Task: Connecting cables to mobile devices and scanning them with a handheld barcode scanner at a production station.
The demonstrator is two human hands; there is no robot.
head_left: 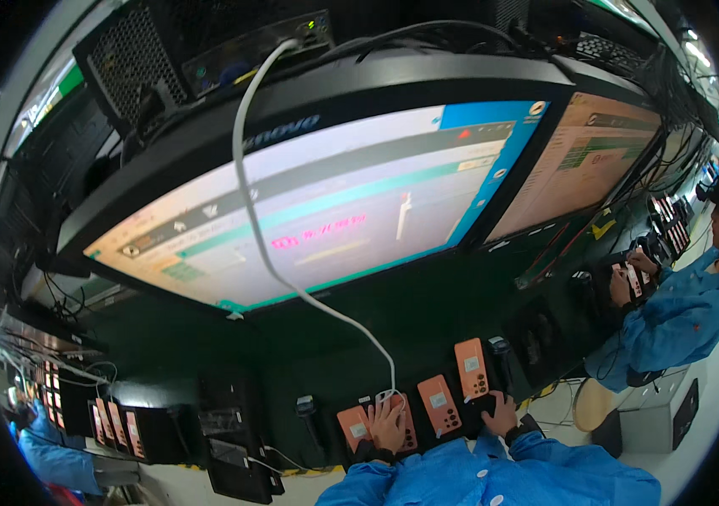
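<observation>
The left hand (388, 428) lies, fingers spread, over orange phones (354, 427) on the dark green table (292, 350), beside a white cable (391, 367); the right hand (503, 415) bends near another phone (471, 368), grip unclear

Blue long-sleeved jacket (452, 476), black cuffs (369, 452), pale buttons (483, 474)

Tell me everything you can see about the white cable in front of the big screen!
The white cable looks smooth, bendy and plastic-coated. It runs from a black box up top, curves loosely down in front of the lit screen, and reaches the left hand, where its end looks looped. Whether that hand grips it, I can't tell.
</observation>
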